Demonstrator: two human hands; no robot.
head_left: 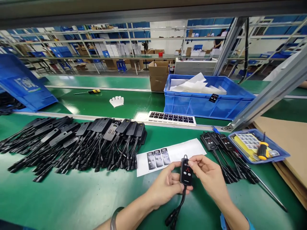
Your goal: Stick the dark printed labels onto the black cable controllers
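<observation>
My left hand [164,187] grips a small black controller box [186,174] by its sides, above the green bench. The box stands upright, with a hanging loop at its top and a glossy face label with red symbols and two pale buttons. Its short cables with plugs [170,218] hang below. The thumb and fingers of my right hand [209,175] pinch the box's upper right edge, at the label's corner. Behind my hands lies a white sticker sheet [188,147] with three dark labels at its left part.
Many black controllers with cables [100,126] lie in rows at left. Several labelled ones [209,142] lie at right, beside a blue tray [275,158] with a screwdriver and a metal rod [273,193]. Further back are a label strip [171,117], blue crate [192,107] and white glove [116,101].
</observation>
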